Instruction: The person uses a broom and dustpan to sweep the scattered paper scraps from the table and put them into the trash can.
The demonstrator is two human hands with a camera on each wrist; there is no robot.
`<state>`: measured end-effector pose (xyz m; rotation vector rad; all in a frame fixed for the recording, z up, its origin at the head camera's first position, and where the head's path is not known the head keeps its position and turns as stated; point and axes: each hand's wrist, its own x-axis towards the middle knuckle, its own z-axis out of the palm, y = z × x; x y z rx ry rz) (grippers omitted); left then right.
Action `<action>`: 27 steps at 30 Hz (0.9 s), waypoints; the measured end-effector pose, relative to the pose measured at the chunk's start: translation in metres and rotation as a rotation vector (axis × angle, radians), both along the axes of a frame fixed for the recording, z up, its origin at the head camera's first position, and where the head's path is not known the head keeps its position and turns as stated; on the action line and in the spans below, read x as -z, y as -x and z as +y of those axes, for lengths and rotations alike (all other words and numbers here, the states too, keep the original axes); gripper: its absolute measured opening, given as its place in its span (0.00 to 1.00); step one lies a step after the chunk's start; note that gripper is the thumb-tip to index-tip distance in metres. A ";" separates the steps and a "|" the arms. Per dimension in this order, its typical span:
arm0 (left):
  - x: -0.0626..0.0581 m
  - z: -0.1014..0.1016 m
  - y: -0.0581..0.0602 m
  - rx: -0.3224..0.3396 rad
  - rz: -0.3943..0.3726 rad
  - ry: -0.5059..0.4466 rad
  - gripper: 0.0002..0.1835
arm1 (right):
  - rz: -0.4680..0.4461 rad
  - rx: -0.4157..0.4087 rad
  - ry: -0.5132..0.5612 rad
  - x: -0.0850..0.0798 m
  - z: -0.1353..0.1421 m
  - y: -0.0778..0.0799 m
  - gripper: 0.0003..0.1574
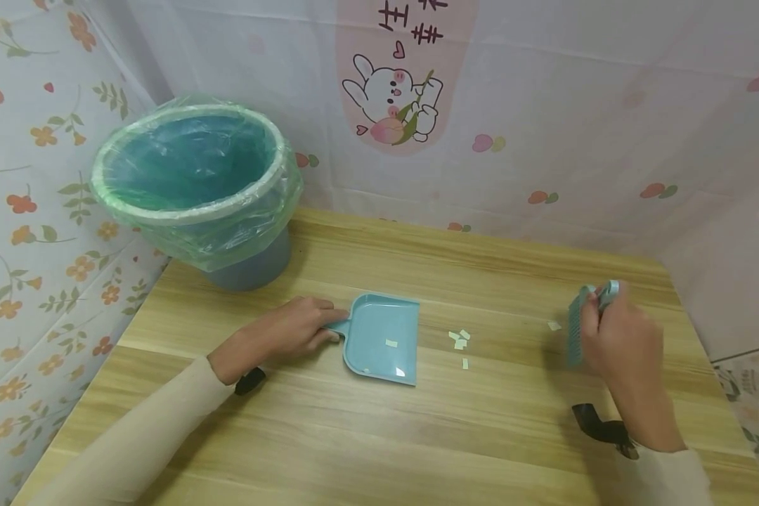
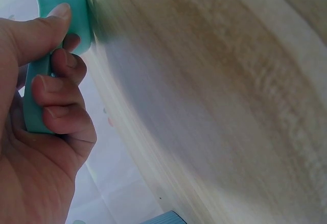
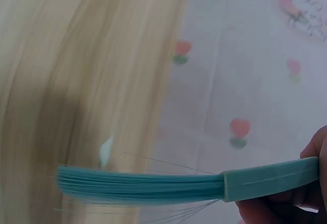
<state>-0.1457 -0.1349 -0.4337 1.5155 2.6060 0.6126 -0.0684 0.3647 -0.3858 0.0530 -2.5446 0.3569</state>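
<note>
My left hand (image 1: 300,325) grips the handle of a light blue dustpan (image 1: 370,325), fingers curled round it as the left wrist view shows. The pan lies on the wooden table with its wide edge facing right. One paper scrap (image 1: 391,344) and a few bits lie in it. Several pale scraps (image 1: 459,344) are on the table just right of that edge. Farther right, my right hand (image 1: 626,351) holds a small blue brush (image 1: 574,330), its bristles pointing down to the table. A single paper scrap (image 3: 106,151) lies right beside the bristles in the right wrist view.
A blue bin (image 1: 249,270) lined with a green plastic bag (image 1: 278,204) stands at the table's back left. Behind the table (image 1: 329,436) hangs a white printed cloth (image 1: 544,105), and a floral one (image 1: 25,246) hangs at the left. Black straps circle both wrists.
</note>
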 end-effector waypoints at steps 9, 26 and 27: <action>0.001 -0.001 -0.001 -0.005 -0.010 0.004 0.16 | -0.124 0.026 -0.033 0.011 0.016 0.006 0.19; 0.002 -0.001 0.000 -0.007 -0.005 0.001 0.17 | -0.165 -0.175 -0.091 0.012 -0.018 0.012 0.18; 0.002 -0.001 0.000 -0.007 -0.005 0.000 0.17 | -0.161 -0.189 -0.092 0.012 -0.021 0.012 0.17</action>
